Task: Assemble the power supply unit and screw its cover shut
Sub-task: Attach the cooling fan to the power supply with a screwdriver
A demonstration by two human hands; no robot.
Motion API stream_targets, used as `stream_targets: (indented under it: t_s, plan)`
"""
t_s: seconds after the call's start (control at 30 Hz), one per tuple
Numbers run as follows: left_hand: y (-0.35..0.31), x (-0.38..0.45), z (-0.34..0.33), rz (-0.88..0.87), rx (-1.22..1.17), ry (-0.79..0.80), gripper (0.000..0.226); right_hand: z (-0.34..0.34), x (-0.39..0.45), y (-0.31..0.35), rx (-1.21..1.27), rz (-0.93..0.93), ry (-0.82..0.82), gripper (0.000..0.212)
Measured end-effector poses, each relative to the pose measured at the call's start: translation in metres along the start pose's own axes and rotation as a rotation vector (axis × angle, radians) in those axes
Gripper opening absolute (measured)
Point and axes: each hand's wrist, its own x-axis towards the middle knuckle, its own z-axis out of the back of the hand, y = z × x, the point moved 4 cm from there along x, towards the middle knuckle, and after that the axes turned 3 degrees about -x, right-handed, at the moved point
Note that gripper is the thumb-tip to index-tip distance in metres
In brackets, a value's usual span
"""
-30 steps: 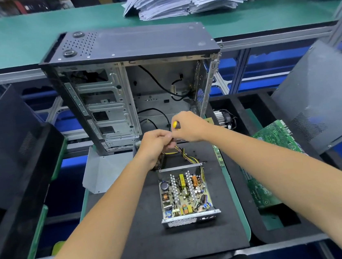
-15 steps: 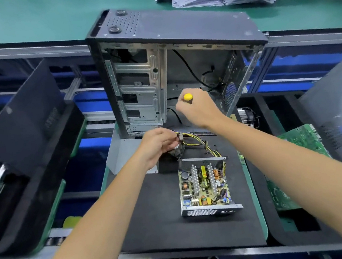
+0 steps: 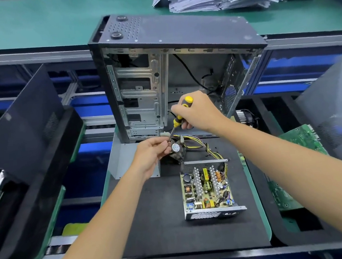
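Right hand (image 3: 198, 111) wrapped around the yellow-and-black screwdriver (image 3: 180, 115), tip angled down toward the small cooling fan (image 3: 176, 149) that the left hand (image 3: 150, 155) pinches just below it, probably with a screw between the fingertips, though that's too small to tell. If the tip slips off here it could jab those fingers or drop the screw. The open power supply tray (image 3: 215, 213), nearer than both hands, holds its circuit board (image 3: 206, 187).

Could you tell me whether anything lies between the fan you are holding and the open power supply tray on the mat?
Only the yellow-and-black wire bundle runs between the small black fan and the open metal power supply tray; otherwise the black mat shows nothing there.
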Motion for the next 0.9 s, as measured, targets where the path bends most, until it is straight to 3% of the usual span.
stream_targets:
  t_s: [0.63,0.9]
  plan:
    - [0.004,-0.003,-0.009,-0.044,0.134,0.032,0.012,0.000,-0.014,-0.002,-0.093,0.068,-0.022,0.025]
    - [0.004,-0.008,-0.013,-0.178,0.274,0.055,0.020,0.009,-0.009,-0.011,0.034,-0.140,-0.022,0.024]
